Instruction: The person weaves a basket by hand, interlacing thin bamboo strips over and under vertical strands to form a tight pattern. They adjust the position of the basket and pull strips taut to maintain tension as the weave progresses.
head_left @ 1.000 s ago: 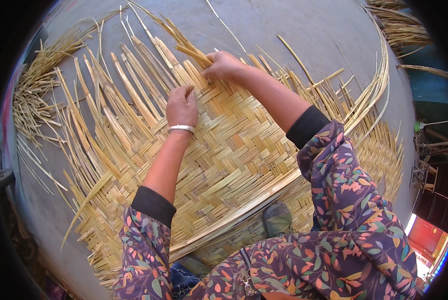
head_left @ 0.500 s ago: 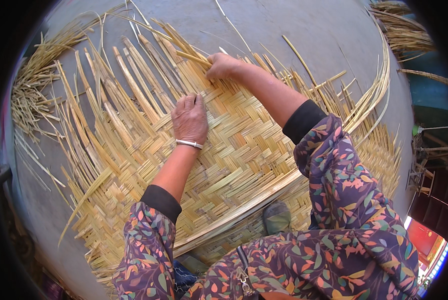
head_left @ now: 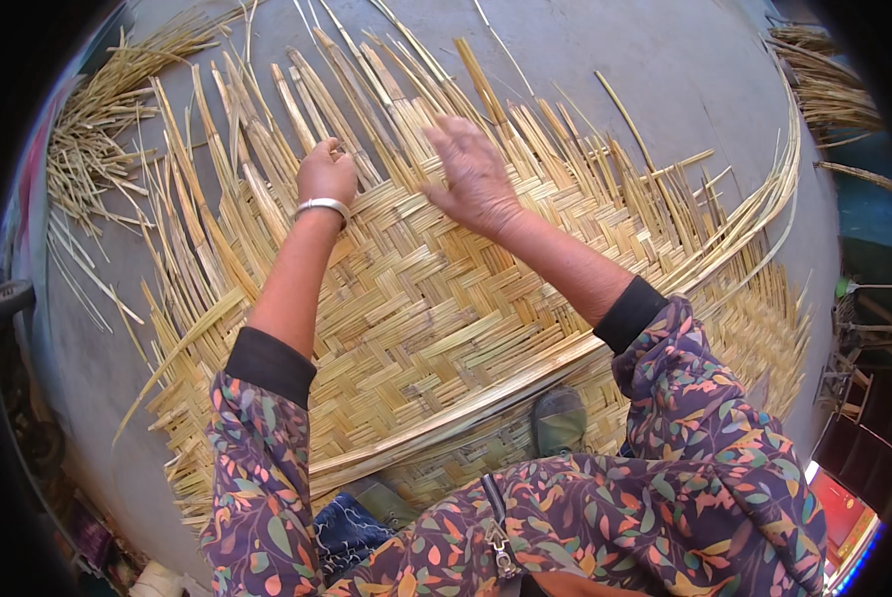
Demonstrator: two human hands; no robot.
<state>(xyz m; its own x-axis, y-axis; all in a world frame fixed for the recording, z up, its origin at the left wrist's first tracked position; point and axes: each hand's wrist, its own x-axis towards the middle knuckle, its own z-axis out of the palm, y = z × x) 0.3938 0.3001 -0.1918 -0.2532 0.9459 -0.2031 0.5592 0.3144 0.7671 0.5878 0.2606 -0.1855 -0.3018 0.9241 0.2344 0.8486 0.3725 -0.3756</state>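
A mat woven from flattened reed strips (head_left: pixel 406 318) in a zigzag pattern lies on the floor before me. Along its far edge, loose reed strips (head_left: pixel 257 189) stick out unwoven. My left hand (head_left: pixel 327 179), with a white bangle at its wrist, is closed at that edge among the strips; what its fingers grip, if anything, is hidden. Just right of it, my right hand (head_left: pixel 474 181) is open over the weave, fingers spread and slightly blurred, holding nothing. A few strips (head_left: pixel 479 80) stand out past the edge beyond it.
Heaps of reeds lie on the grey floor (head_left: pixel 605 40): one pile (head_left: pixel 98 149) at the far left, a bundle (head_left: pixel 824 80) at the far right. Long thin strips (head_left: pixel 780 199) curve over the mat's right side. My shoe (head_left: pixel 558 423) rests on the mat's near part.
My right hand has let go of the strips it held bent, and its fingers have spread. My left hand has moved left and away along the mat's far edge.
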